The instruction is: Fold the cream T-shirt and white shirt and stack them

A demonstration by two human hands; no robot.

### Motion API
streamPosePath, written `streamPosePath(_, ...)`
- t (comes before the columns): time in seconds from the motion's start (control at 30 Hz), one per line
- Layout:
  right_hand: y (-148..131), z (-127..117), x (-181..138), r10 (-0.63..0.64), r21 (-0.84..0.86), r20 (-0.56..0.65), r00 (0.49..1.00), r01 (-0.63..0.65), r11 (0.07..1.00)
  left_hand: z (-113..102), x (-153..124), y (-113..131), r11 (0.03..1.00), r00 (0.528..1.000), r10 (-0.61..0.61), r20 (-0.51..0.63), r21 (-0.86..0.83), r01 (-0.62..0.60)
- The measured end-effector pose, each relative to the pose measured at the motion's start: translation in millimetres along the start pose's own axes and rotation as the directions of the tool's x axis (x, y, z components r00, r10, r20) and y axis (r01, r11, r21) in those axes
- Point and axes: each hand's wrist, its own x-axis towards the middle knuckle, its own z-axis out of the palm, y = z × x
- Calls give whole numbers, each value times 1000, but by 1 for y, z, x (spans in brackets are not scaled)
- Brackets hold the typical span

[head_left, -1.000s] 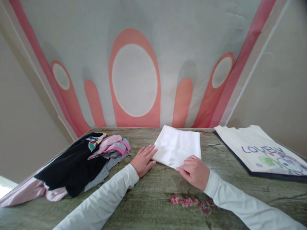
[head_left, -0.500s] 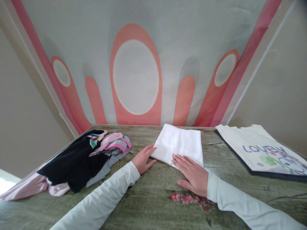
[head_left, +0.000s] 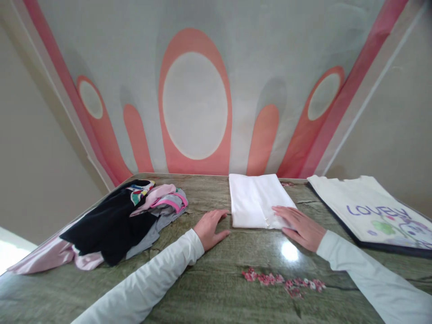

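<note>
A folded white garment lies flat on the table, with small shiny bead-like buttons near its front edge. Just left of it rests my left hand, thumb and fingers apart, holding nothing; a narrow gap seems to separate the fingertips from the cloth. My right hand lies over the garment's front right corner, its fingers stretched out on the fabric and its thumb apart. That corner is partly hidden under the hand.
On the left is a loose heap of clothes, black, pink and grey. At the right lies a cream top lettered "LOVELY" over something dark. The wood-patterned table has printed pink blossoms and meets a painted wall.
The white garment has turned so its front edge lies nearly straight, and has shifted slightly right. My right hand has moved right to its corner; my left hand has come away from the cloth.
</note>
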Motion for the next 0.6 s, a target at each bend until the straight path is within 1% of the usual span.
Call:
streamPosePath(0.17, 25, 8, -14, 121, -159, 97, 988, -105, 982, 6, 0, 14, 998, 1000, 10, 13, -59, -9)
streamPosePath(0.3, 30, 3, -20, 186, -191, 130, 974, -159, 968, 13, -1, 20, 992, 999, -41, -29, -125, 37)
streamPosePath(0.37, 29, 0, -21, 194, -175, 105, 975, -174, 969, 17, 1, 21, 985, 994, -95, -62, -149, 85)
streamPosePath(0.43, 26, 1, -19, 193, -143, 46, 980, -185, 972, 20, 3, 22, 977, 984, -156, -91, -164, 140)
streamPosePath(0.53, 24, 11, -16, 178, -100, -65, 982, -184, 978, 23, 9, 22, 960, 967, -226, -120, -194, 201)
streamPosePath(0.6, 24, 19, -14, 167, -89, -110, 980, -177, 980, 25, 13, 22, 951, 959, -252, -130, -217, 220)
